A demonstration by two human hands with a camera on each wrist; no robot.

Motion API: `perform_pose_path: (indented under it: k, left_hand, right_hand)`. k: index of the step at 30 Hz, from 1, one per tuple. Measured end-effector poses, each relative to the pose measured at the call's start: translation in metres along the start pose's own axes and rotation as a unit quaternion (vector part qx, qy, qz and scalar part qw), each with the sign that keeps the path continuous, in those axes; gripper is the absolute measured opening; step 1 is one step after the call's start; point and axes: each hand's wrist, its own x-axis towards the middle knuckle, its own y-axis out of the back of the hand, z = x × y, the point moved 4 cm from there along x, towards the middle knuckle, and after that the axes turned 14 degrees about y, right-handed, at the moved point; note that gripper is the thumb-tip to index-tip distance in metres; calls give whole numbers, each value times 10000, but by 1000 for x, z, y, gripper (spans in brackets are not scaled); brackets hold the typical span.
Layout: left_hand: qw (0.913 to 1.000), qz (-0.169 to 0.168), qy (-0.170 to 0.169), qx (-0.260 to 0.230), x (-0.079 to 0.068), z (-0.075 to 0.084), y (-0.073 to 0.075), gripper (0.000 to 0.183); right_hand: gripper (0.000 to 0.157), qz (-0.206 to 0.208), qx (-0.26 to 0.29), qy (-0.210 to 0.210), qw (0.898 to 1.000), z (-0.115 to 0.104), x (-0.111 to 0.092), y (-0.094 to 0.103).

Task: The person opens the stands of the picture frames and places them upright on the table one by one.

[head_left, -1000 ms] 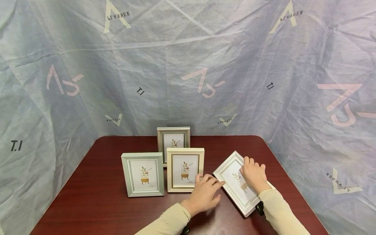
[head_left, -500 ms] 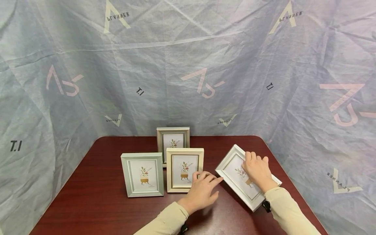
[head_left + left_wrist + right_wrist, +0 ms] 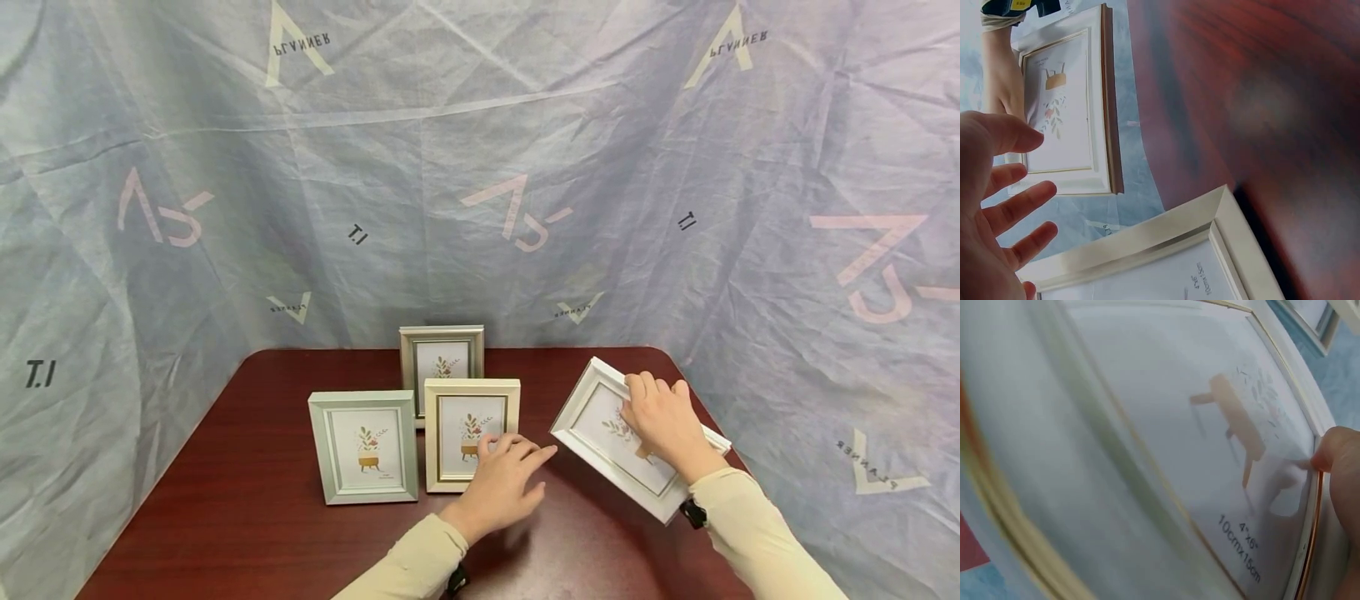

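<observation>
My right hand (image 3: 663,421) grips a white picture frame (image 3: 611,433) by its upper right edge, over the right side of the table. The frame leans diagonally, its plant picture facing me. In the right wrist view the thumb (image 3: 1338,450) presses on the frame's inner border; the fingers behind are hidden. My left hand (image 3: 501,485) is held with fingers spread and nothing in them. It overlaps the lower right corner of a standing cream picture frame (image 3: 472,386). The left wrist view shows these left fingers (image 3: 1022,209) apart from the white frame.
A pale green picture frame (image 3: 363,400) stands left of the cream one. Behind them is a silver-gold frame (image 3: 407,367), partly covered. The dark red table (image 3: 247,467) ends at a grey printed cloth (image 3: 420,167) at the back and sides.
The white frame has risen and shifted right with my right hand, its tilt changing. My left hand has moved slightly left, away from that frame. The standing frames have stayed put.
</observation>
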Motion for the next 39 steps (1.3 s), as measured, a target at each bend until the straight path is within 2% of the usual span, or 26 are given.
perform_pose_path:
  k: [8, 16, 22, 32, 36, 39]
  left_hand:
    - [9998, 175, 33, -63, -1, -4, 5, 49]
    - [9998, 119, 32, -126, -2, -3, 8, 49]
    - [9999, 121, 22, -37, -4, -4, 8, 50]
    - [9997, 189, -140, -43, -6, -3, 8, 51]
    - [9996, 172, -116, -186, -5, -4, 13, 52]
    - [9992, 174, -134, -330, -3, -5, 18, 54]
  right_hand:
    - [32, 496, 418, 568, 9963, 1, 13, 18]
    - [40, 473, 422, 1159, 9912, 3, 22, 29]
    - [44, 555, 697, 1500, 9847, 4, 23, 35]
    - [48, 414, 1169, 1812, 9756, 2, 26, 43]
    - [49, 340, 1061, 1853, 9764, 2, 27, 45]
    - [44, 273, 972, 1865, 9773, 2, 27, 47]
